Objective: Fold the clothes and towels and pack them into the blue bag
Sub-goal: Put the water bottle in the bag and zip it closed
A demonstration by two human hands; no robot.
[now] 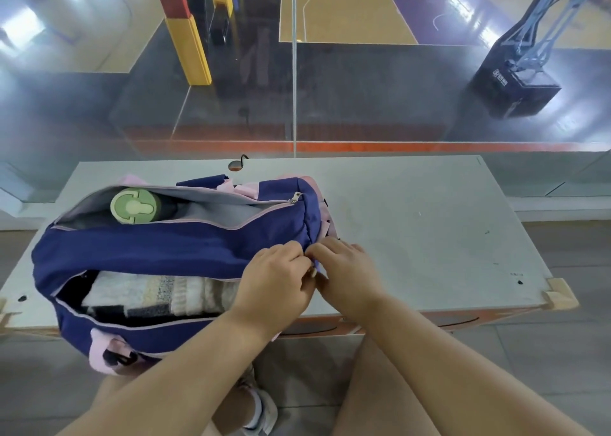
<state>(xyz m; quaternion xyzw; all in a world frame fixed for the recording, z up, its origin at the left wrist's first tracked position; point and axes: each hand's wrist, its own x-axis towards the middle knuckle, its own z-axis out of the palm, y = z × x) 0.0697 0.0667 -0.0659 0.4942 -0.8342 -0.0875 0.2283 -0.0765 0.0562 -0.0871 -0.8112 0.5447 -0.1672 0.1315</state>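
Two hands (274, 283) (344, 270), fingers (294, 250) pinching blue bag (165, 250)

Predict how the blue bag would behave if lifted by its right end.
Probably floppy: the blue bag creases where the left hand and right hand pinch it. Likely to sag at its other end, where folded towels and a green bottle sit. Contents might spill: both openings are unzipped.

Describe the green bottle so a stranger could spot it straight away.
On the grey table lies a blue bag, open in two places. In its far opening, toward the left end, a bottle lies with its round lid facing the camera. It is the only pale green thing; the near opening holds folded towels instead.
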